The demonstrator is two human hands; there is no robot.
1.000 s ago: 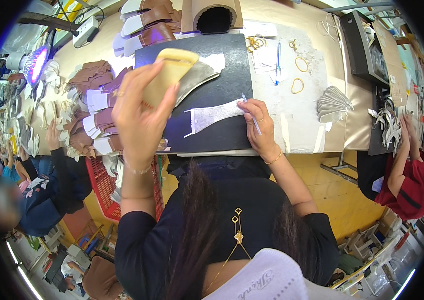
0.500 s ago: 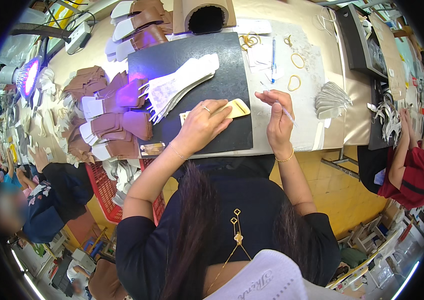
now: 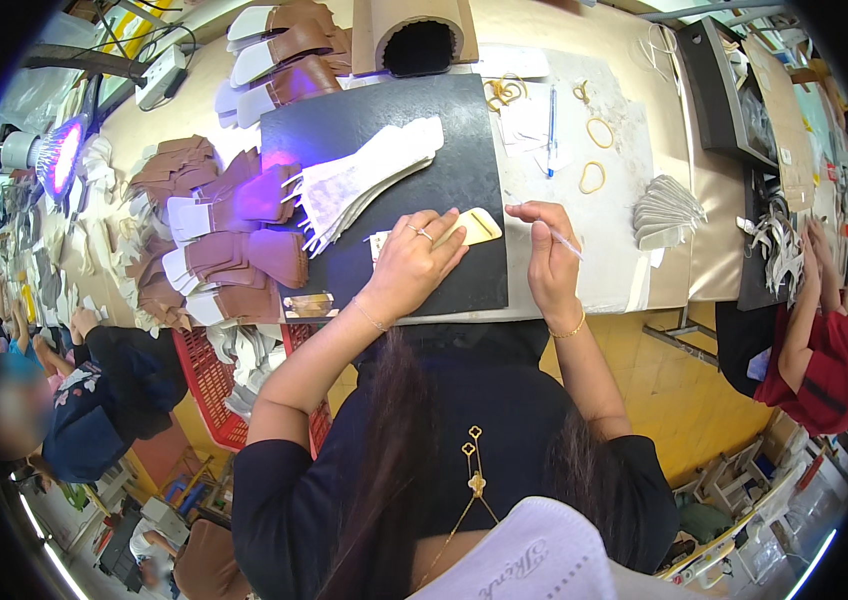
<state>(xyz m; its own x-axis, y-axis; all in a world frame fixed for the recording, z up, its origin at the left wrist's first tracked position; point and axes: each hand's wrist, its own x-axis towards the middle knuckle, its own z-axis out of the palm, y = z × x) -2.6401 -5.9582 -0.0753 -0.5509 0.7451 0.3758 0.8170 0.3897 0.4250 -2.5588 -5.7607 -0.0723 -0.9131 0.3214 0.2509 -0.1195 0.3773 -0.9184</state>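
My left hand (image 3: 410, 265) lies across a flat, pale yellow piece with rounded corners (image 3: 484, 226), its fingers pressing it against the black mat (image 3: 469, 125). A small dark slot or mark shows near the piece's right end; its middle is under my fingers. To the right, my right hand (image 3: 551, 265) is closed around a thin, whitish, pen-like stick (image 3: 567, 245), just past the mat's edge. Above my left hand, a fanned stack of white cut pieces (image 3: 369, 172) with narrow strips at one end rests on the mat.
Brown and white leather pieces (image 3: 229, 255) pile up at the left, under a purple-lit lamp (image 3: 62, 160). Rubber bands (image 3: 592, 177), a blue pen (image 3: 552, 135) and a fanned grey stack (image 3: 668, 213) lie right. A red basket (image 3: 206, 385) stands below the table edge.
The whole view has shifted slightly, so the table sits a little lower. My right hand has come down slightly with the stick. My left hand stays on the yellow piece.
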